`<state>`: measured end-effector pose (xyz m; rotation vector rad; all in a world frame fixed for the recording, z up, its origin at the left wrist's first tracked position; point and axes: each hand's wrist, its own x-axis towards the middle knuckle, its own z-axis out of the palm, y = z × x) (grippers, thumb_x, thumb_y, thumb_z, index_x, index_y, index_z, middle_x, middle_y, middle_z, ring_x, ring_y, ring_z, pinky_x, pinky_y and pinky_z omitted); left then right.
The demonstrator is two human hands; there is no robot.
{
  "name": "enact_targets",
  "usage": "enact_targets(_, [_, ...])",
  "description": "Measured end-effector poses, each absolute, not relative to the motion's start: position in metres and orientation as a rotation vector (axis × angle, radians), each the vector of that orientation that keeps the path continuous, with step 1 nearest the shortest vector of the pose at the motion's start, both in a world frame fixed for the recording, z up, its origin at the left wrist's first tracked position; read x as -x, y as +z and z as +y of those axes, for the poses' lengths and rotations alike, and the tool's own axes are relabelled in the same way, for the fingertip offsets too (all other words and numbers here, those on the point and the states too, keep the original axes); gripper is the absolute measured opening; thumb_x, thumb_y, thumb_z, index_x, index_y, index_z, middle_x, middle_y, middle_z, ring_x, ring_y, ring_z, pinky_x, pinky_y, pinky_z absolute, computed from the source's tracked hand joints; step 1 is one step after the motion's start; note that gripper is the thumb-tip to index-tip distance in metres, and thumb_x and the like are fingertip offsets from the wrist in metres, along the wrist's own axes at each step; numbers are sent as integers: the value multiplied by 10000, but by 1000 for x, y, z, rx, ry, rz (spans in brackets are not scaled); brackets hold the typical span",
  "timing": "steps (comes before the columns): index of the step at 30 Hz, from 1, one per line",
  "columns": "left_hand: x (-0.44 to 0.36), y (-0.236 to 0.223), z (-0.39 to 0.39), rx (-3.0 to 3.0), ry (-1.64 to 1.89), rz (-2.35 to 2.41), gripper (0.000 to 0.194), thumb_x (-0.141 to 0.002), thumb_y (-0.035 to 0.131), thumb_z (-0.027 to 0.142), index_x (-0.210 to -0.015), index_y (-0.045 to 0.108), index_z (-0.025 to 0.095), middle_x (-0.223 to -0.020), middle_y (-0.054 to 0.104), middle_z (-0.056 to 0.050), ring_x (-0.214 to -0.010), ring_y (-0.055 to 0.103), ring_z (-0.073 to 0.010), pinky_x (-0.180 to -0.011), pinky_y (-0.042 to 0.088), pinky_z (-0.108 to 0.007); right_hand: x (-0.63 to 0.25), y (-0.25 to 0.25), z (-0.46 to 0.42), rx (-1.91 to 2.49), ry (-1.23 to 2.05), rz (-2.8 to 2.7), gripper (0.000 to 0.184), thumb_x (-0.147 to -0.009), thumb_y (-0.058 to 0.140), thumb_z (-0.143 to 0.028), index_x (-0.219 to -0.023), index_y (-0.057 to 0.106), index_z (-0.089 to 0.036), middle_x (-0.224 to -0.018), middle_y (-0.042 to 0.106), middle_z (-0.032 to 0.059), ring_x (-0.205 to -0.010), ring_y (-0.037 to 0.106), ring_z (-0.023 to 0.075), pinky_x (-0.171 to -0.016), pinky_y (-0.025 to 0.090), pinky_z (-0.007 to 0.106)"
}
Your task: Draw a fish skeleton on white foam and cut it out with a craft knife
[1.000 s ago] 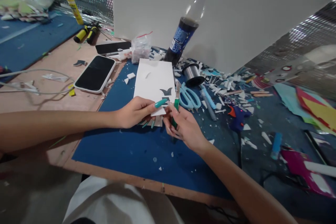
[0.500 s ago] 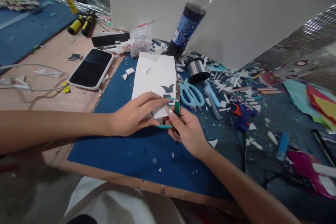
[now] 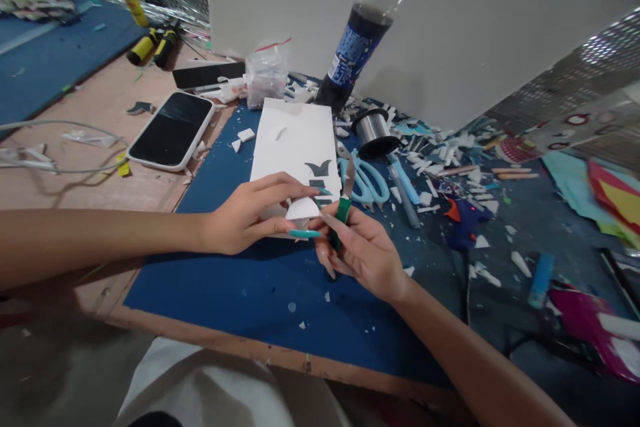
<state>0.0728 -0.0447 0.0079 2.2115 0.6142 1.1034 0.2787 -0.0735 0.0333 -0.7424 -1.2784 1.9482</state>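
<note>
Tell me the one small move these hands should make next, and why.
I'd probably have the right hand ease off the white piece, whose right tip it seems to touch. The left hand already pinches that piece, while the right hand also holds the green-handled tool, its blade pointing away from the piece.

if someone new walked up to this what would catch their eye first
Probably the middle, over the blue mat: the left hand, with long teal nails, pinches a small white piece, and the right hand holds a green-handled tool. Next comes the blue-labelled bottle of dark drink, at the back before the pale panel. To its right, pale scraps lie strewn near a spool.
</note>
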Motion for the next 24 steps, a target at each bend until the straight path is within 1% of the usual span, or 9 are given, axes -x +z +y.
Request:
enact_targets(8, [-72,8,-45,-2208,1111,593,406,-929,412,412,-1228,493,149,-1070,579,-141,-997,568,-197,-838,490,-308,-280,35,-74,725,1970,-1301,200,-894,479,-365,-956,551,-188,-637,506,-29,-418,372,39,-339,191,188])
enact_targets(15, [-72,9,-44,-2207,1111,576,398,-927,422,404,-1214,500,140,-1069,585,-136,-998,566,-187,-848,483,-291,-281,35,-73,722,1966,-1316,205,-896,482,-356,-964,567,-182,-627,510,-27,-429,385,48,-351,203,196])
enact_targets(21, [-73,9,-44,-2204,1105,564,393,-924,428,403,-1199,507,133,-1077,589,-136,-1003,565,-183,-859,476,-281,-282,35,-74,735,1961,-1324,207,-888,491,-371,-949,561,-187,-635,509,-27,-431,360,40,-357,211,191])
enact_targets(24, [-73,11,-45,-2208,1101,593,412,-923,410,434,-1164,524,120,-1041,593,-141,-962,576,-182,-821,482,-277,-281,36,-74,736,1947,-1335,199,-893,485,-361,-945,559,-184,-630,508,-29,-429,368,40,-353,210,189])
